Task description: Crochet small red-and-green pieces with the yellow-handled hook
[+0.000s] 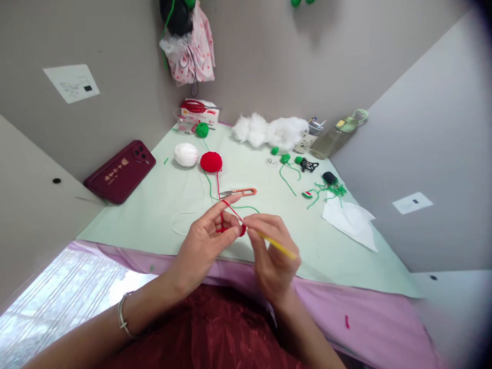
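Between the fingers of my left hand (209,238) is a small piece of red crochet (242,230), pinched by thumb and fingertips. Red yarn (218,183) runs from a red yarn ball (211,162) over my raised left index finger and down to the piece. My right hand (273,251) grips a yellow-handled crochet hook (277,245) like a pen, its tip at the red piece and hidden by the fingers. Just beyond my left fingertips lie orange thread snips (246,191) on the pale green tabletop.
White (186,155) and green (202,130) yarn balls stand at the back left, near a dark red phone (121,171). White stuffing (269,130), a pen holder (307,138) and a bottle (338,134) line the back. Green crochet pieces (285,159) and white paper (349,221) lie at right.
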The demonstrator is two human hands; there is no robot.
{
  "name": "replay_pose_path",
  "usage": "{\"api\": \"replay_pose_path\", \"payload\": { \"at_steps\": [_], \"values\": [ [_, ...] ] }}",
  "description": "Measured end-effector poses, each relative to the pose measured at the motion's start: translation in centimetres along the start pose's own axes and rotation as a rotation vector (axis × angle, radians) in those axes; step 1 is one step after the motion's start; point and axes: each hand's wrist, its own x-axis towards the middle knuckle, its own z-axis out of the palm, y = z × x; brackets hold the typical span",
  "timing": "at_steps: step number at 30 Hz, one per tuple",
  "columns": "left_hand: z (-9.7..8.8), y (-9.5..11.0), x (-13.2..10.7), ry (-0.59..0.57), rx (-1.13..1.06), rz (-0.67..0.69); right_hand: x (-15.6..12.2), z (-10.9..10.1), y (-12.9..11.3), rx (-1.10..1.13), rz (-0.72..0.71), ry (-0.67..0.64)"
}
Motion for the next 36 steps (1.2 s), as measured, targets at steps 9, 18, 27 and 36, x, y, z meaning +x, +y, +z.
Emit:
{"api": "replay_pose_path", "payload": {
  "at_steps": [9,18,27,36],
  "values": [
    [-0.1,1.1,0.0,-0.069,-0.084,-0.168,0.2,-0.7,0.0,0.399,0.282,-0.003],
    [-0.1,0.7,-0.5,-0.040,0.037,-0.048,0.0,-0.6,-0.3,0.078,0.071,-0.017],
    [0.2,1.1,-0.4,-0.068,-0.070,-0.210,0.0,-0.3,-0.4,0.170,0.068,0.049],
    [-0.1,1.6,-0.9,-0.054,0.055,-0.045,-0.2,-1.5,-0.9,0.098,0.040,-0.076]
  ]
}}
